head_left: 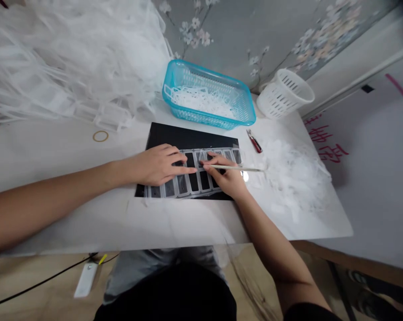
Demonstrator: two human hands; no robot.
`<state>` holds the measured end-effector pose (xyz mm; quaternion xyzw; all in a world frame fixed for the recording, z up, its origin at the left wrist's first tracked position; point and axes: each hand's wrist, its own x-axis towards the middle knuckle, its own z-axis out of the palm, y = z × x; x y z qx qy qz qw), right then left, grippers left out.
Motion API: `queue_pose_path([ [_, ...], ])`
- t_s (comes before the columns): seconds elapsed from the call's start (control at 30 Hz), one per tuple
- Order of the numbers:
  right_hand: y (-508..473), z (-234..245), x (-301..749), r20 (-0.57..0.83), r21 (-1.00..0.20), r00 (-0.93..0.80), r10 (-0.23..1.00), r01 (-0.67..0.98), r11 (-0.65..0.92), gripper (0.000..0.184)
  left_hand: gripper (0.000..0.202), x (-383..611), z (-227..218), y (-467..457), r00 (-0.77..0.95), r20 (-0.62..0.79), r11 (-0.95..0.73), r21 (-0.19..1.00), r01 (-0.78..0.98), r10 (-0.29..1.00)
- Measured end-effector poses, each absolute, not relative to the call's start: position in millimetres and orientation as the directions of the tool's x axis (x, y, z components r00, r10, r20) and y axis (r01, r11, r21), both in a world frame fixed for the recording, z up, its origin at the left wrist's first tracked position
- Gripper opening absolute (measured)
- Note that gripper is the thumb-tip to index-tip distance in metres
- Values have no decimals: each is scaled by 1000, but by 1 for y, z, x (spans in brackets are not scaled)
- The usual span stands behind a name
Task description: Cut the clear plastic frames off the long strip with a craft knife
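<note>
A clear sheet of small plastic cells lies on a black mat in the middle of the white table. My left hand presses flat on the sheet's left part, fingers stretched toward the right. My right hand pinches a thin pale stick that lies across it and points right, its near end at the cells by my left fingertips.
A turquoise basket with white scraps stands behind the mat. A white slotted cup lies tipped at the back right. Small red snips lie right of the mat. White scraps heap on the right, netting at the back left, with a rubber band nearby.
</note>
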<state>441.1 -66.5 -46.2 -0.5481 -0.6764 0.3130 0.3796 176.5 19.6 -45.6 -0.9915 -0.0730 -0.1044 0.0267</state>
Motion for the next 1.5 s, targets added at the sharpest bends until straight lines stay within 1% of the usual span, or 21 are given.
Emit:
queue_pose_path([
  [0.13,-66,-48,440,127,-874,-107,986,458,162,12,54,181,-45,15,965,178,-974,-81,209,193],
  [0.27,-65,-46,439,105,-880,-102,989,455,140,13,54,184,-44,11,957,161,-961,-95,259,241],
  [0.5,-66,-46,436,106,-879,-83,991,458,133,13,53,184,-46,10,951,171,-958,-82,274,258],
  [0.67,-66,-46,435,138,-848,-87,987,505,163,12,54,185,-44,9,951,162,-956,-90,280,264],
  [0.77,-68,-45,433,212,-764,-125,969,597,244,9,54,186,-42,7,950,151,-952,-93,291,275],
  [0.87,-71,-48,432,319,-591,-207,925,719,365,11,53,186,-41,6,949,141,-949,-97,298,284],
  [0.93,-71,-52,431,380,-474,-260,887,769,429,14,54,186,-41,6,948,135,-948,-100,303,289],
  [1.03,-66,-58,434,462,-353,-286,840,809,469,18,54,186,-41,6,950,130,-949,-98,298,285],
  [1.1,-60,-59,440,534,-332,-228,814,829,450,20,53,186,-42,6,950,134,-952,-87,293,281],
  [1.13,-57,-57,443,570,-353,-161,806,838,417,21,53,185,-41,7,951,138,-954,-78,290,278],
  [1.2,-53,-50,452,619,-447,29,785,835,322,21,52,184,-41,8,951,147,-957,-67,283,271],
  [1.27,-52,-42,459,590,-586,198,783,772,246,22,52,183,-39,9,953,147,-958,-71,277,265],
  [1.3,-53,-38,462,542,-656,239,806,720,228,22,52,182,-38,10,955,144,-960,-77,271,258],
  [1.33,-54,-35,462,480,-717,246,842,663,215,22,52,181,-37,11,957,141,-961,-81,265,252],
  [1.4,-59,-33,460,338,-799,176,924,572,184,19,52,180,-35,13,960,141,-964,-78,253,240],
  [1.5,-64,-36,453,187,-833,27,982,534,144,15,51,179,-35,15,956,161,-966,-54,255,243],
])
